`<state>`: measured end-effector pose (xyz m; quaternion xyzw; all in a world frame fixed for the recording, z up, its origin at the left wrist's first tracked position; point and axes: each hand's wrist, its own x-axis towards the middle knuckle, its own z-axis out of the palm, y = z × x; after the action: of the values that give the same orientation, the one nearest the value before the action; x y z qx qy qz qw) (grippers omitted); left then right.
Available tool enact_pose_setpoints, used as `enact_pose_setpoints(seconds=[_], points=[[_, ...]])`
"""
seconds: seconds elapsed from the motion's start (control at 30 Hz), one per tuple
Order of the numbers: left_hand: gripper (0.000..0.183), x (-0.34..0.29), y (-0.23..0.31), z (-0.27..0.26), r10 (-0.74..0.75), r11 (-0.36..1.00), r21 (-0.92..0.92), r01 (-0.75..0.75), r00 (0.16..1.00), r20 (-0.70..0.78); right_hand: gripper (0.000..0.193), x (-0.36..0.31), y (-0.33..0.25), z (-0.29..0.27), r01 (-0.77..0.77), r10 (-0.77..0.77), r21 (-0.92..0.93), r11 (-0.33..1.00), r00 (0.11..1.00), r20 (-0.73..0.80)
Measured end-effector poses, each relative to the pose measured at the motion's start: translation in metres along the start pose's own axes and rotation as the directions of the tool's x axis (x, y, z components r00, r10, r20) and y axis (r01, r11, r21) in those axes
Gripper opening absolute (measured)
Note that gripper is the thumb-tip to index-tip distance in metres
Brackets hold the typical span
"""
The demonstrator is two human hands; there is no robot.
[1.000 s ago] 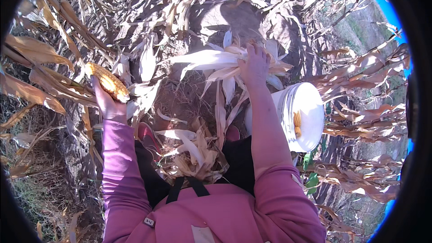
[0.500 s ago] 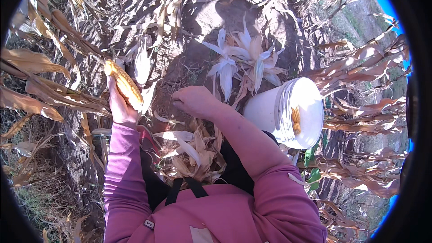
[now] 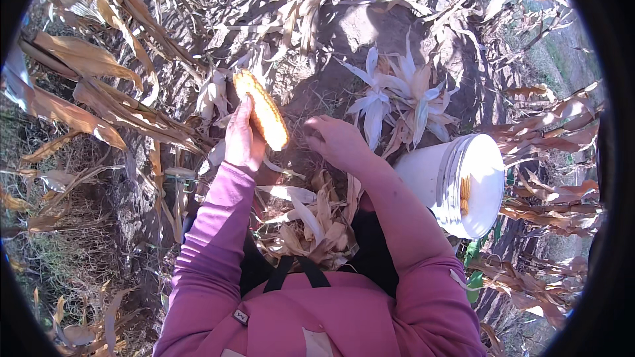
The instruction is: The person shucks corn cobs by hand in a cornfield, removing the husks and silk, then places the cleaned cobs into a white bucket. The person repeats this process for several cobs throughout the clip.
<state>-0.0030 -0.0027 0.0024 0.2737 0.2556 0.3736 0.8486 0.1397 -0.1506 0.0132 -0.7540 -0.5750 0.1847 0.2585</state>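
Holds a yellow corn cob (image 3: 264,114) above the ground, slightly left of the middle of the scene, kernels bare, slanting from far left to near right. Grips it in the left hand (image 3: 243,139), wrapped round the left side, with a digit resting against the kernels. Holds the right hand (image 3: 340,144) just to the right of the cob, apart from it, with fingers bent in toward the palm; cannot tell how tightly, nor see into the palm.

Has brown soil (image 3: 316,86) beyond the hands, partly in shadow. Faces pale husks (image 3: 376,102) farther off and to the right, splayed wide on the ground. Has a heap of crumpled husks (image 3: 311,230) close by, between the legs, tan and white.

Has a white bucket (image 3: 423,173) at the right, nearer than the splayed husks and beside the right forearm, mouth facing right; cannot tell whether upright or tilted. Has corn ears (image 3: 465,193) visible inside it, yellow.

Wears a pink top (image 3: 317,314), left sleeve down to the wrist, right sleeve pushed up to about the elbow, with black straps (image 3: 312,272) at the front, and dark trousers (image 3: 377,241).

Has dry stalks and leaves (image 3: 89,109) along the left, brown leaves (image 3: 555,201) beyond the bucket at the right, and a green leaf (image 3: 474,284) near the right elbow.
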Motion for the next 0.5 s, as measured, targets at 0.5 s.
enact_pose_setpoints(seconds=[0.5], points=[[0.051, -0.017, 0.001, 0.013, -0.108, 0.994, 0.003, 0.111, 0.957, 0.269, 0.060, 0.007, -0.024, 0.008, -0.148, 0.020, 0.752, 0.643, 0.984, 0.177]])
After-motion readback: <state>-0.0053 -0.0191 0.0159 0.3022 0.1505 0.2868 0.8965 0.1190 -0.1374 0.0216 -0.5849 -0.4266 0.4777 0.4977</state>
